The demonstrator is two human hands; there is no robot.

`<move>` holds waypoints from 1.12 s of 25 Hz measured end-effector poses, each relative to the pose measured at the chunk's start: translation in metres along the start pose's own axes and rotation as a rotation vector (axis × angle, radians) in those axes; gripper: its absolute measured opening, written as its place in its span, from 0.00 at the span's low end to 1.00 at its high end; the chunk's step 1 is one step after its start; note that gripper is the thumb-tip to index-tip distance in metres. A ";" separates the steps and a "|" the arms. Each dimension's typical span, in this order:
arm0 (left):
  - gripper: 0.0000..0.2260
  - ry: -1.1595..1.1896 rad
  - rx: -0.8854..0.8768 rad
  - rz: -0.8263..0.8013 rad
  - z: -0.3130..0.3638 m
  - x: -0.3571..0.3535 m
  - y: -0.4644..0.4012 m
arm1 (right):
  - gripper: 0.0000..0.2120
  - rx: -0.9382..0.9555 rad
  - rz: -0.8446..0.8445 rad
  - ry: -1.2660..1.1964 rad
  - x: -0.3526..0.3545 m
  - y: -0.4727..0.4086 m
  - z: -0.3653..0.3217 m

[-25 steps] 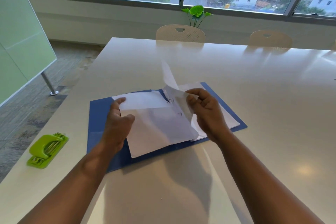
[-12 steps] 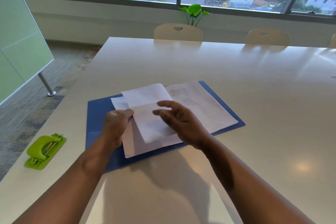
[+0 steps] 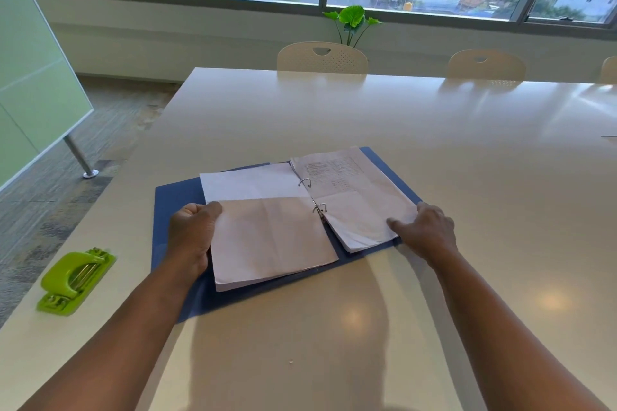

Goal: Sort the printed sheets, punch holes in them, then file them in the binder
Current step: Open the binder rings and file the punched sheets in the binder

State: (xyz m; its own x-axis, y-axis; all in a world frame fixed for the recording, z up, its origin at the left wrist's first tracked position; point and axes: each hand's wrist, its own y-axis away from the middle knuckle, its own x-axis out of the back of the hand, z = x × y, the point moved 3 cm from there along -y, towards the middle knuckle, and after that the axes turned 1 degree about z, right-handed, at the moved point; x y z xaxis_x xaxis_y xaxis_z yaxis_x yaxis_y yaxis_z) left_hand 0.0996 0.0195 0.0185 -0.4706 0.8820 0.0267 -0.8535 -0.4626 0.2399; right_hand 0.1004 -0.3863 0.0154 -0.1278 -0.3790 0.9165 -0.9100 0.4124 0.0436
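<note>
On the tabletop (image 3: 434,150), at 8 o'clock, green hole punch (image 3: 76,280). Centre: left hand (image 3: 193,235), grip curled on left sheets (image 3: 267,230); right hand (image 3: 429,232) spread flat on right sheets (image 3: 354,197). Beneath, open blue binder (image 3: 173,200), rings (image 3: 319,208) between stacks.

Nothing legible is showing. Faint rows of print are lying across the far part of the right-hand sheets (image 3: 337,173) in the open blue binder (image 3: 173,200), but the lines are coming out too small and blurred to read. The left-hand sheets (image 3: 267,230) are facing up blank.
</note>
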 end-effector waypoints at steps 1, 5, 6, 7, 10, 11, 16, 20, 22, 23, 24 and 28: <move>0.08 0.006 0.004 0.004 -0.002 0.000 -0.001 | 0.33 -0.006 -0.007 0.034 -0.003 -0.004 0.006; 0.08 0.017 0.027 0.010 -0.009 0.000 -0.002 | 0.33 -0.063 -0.015 0.027 -0.003 -0.010 0.013; 0.08 0.022 0.033 0.008 -0.011 0.000 -0.002 | 0.34 -0.076 -0.013 0.016 -0.002 -0.012 0.014; 0.08 0.025 0.038 0.005 -0.012 0.001 -0.003 | 0.35 -0.088 -0.011 0.003 -0.001 -0.015 0.014; 0.08 0.020 0.042 0.001 -0.016 0.001 -0.003 | 0.36 -0.139 -0.018 -0.107 0.003 -0.019 0.017; 0.08 0.013 0.039 0.005 -0.016 0.000 -0.003 | 0.35 -0.143 -0.002 -0.154 0.004 -0.019 0.018; 0.09 -0.026 0.015 0.018 -0.018 0.000 -0.001 | 0.12 -0.130 0.234 -0.449 0.006 -0.016 0.018; 0.08 -0.046 0.007 0.007 -0.021 0.001 -0.002 | 0.06 -0.198 0.262 -0.670 0.008 -0.014 0.022; 0.08 -0.053 0.009 -0.009 -0.021 0.001 -0.003 | 0.05 -0.201 0.260 -0.702 0.010 -0.015 0.021; 0.07 -0.056 0.011 -0.023 -0.021 0.001 -0.003 | 0.05 -0.197 0.269 -0.708 0.011 -0.015 0.020; 0.07 -0.060 0.011 -0.034 -0.022 0.001 -0.003 | 0.05 -0.185 0.285 -0.702 0.013 -0.015 0.020; 0.06 -0.072 0.019 -0.070 -0.023 0.001 -0.006 | 0.06 -0.042 0.348 -0.501 0.021 -0.013 0.012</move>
State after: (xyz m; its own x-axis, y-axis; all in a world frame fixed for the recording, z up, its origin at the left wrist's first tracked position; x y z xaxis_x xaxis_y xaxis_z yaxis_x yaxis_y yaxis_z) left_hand 0.0987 0.0210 -0.0051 -0.3916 0.9168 0.0787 -0.8790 -0.3980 0.2624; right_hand 0.1047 -0.4091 0.0293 -0.5941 -0.5558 0.5816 -0.7665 0.6105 -0.1995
